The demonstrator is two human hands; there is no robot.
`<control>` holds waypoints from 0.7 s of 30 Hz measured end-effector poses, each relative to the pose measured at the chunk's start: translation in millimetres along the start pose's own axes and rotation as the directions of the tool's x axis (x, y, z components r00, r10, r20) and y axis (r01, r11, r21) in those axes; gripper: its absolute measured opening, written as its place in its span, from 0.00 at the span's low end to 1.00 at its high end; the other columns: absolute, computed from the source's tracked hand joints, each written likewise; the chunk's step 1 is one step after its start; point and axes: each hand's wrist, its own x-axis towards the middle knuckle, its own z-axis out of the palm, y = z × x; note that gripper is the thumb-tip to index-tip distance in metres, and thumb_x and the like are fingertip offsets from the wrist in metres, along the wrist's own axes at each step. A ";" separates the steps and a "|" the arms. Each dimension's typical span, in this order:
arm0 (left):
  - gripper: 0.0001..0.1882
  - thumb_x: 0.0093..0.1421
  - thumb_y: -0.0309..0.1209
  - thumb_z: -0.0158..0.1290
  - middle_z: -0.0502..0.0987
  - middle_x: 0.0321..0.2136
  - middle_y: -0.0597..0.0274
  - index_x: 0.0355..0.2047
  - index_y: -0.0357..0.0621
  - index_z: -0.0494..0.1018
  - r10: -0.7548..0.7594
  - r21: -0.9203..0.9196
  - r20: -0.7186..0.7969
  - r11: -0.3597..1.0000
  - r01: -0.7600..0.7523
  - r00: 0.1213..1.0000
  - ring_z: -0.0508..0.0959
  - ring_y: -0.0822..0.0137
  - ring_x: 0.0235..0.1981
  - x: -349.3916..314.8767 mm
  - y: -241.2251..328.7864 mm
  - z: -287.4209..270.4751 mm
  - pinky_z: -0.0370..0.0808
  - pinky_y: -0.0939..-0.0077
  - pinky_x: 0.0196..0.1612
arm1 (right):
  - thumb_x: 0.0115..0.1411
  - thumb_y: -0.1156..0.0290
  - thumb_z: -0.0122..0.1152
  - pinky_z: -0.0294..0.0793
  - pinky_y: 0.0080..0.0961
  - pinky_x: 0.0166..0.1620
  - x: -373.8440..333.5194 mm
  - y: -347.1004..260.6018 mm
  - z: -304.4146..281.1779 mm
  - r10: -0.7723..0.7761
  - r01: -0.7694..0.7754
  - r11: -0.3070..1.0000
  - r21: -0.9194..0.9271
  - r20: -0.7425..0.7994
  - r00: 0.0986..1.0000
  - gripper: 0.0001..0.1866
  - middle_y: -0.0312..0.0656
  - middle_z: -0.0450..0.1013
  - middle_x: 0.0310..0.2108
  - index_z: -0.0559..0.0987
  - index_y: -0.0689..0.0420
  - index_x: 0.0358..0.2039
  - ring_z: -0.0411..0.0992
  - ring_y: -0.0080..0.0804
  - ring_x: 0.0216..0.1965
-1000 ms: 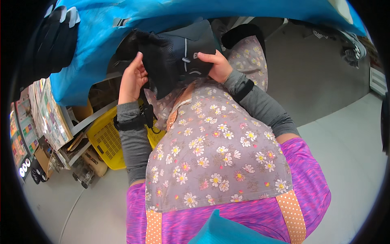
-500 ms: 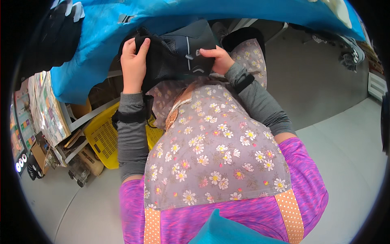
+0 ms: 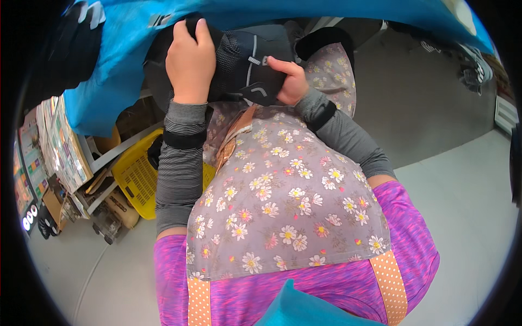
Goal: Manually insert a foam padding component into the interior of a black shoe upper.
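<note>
A soft black and dark navy fabric piece (image 3: 235,73) lies stretched over my lap, close to the blue-covered table edge. It has mesh patches, a thin grey line and small pale marks; what kind of article it is I cannot tell. My left hand (image 3: 190,62) pinches its far left part between thumb and fingers. On the other side, my right hand (image 3: 292,79) grips the right edge, thumb on top by a small pale tab and fingers mostly hidden below. A flowered grey apron (image 3: 288,206) covers my front and lap beneath the piece.
The blue sheet (image 3: 125,51) drapes over the table ahead. Black items with white tips (image 3: 68,49) are heaped at the far left. A yellow basket (image 3: 136,185) stands under the table, beside a metal frame and stacked papers (image 3: 60,141). Dark striped items (image 3: 476,70) hang at the right.
My left hand has moved up and away with its part of the fabric, turning its back toward me. The right hand has shifted slightly, and the piece is spread wider.
</note>
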 end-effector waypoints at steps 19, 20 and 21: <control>0.10 0.60 0.29 0.46 0.71 0.24 0.49 0.40 0.42 0.71 0.503 0.387 0.273 0.723 -0.572 0.820 0.75 0.54 0.25 24.5 -41.1 34.9 0.72 0.63 0.25 | 0.56 0.77 0.55 0.73 0.31 0.48 -8.3 5.2 5.5 0.011 -0.008 0.988 -0.155 0.021 1.000 0.17 0.43 0.72 0.43 0.70 0.61 0.48 0.73 0.33 0.43; 0.13 0.61 0.29 0.43 0.74 0.33 0.49 0.44 0.42 0.70 0.522 0.398 0.387 0.649 -0.649 0.760 0.76 0.50 0.30 24.7 -41.7 32.6 0.74 0.59 0.29 | 0.56 0.77 0.55 0.73 0.31 0.48 -11.4 6.1 5.0 0.012 -0.010 0.989 -0.146 0.015 1.000 0.17 0.43 0.72 0.43 0.70 0.61 0.48 0.73 0.33 0.43; 0.13 0.60 0.27 0.44 0.73 0.34 0.51 0.46 0.44 0.69 0.550 0.413 0.376 0.621 -0.666 0.746 0.76 0.54 0.27 21.3 -42.6 29.3 0.74 0.63 0.26 | 0.55 0.76 0.57 0.72 0.28 0.48 -14.4 7.3 4.5 0.017 -0.010 0.981 -0.194 0.034 0.999 0.18 0.42 0.72 0.43 0.71 0.61 0.48 0.72 0.31 0.44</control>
